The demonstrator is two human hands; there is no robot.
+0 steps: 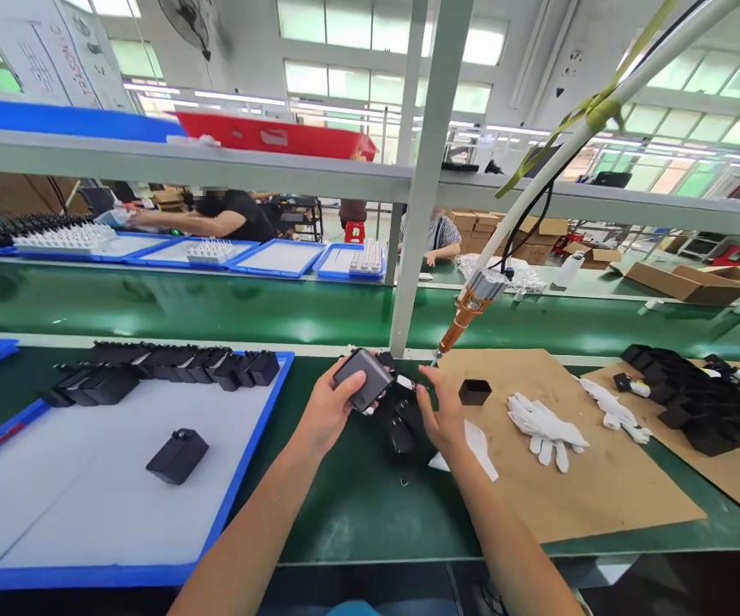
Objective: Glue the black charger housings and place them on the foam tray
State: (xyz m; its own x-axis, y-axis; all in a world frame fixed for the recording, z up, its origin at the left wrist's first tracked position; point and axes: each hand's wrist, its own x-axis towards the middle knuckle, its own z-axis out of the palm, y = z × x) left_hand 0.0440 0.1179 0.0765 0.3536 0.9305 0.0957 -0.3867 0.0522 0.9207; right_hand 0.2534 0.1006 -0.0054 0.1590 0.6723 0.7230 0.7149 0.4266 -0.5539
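Note:
My left hand (pixel 329 404) is closed around a dark grey box-shaped casing (pixel 363 378), held tilted above the green bench. My right hand (pixel 441 415) reaches into a small cluster of black parts (pixel 403 423) on the bench, its fingers curled on them; what they grip is hidden. A white paper slip (pixel 478 452) lies just under the right wrist. An orange hanging screwdriver (pixel 463 318) on a white hose dangles just above and right of the hands.
A blue-rimmed white tray (pixel 241 479) at left holds a row of black casings (pixel 170 364) and one lone casing (pixel 177 455). Brown cardboard (pixel 588 479) at right carries a black cube (pixel 474 392), white gloves (pixel 546 425) and a pile of black parts (pixel 696 393). Other people work beyond the conveyor.

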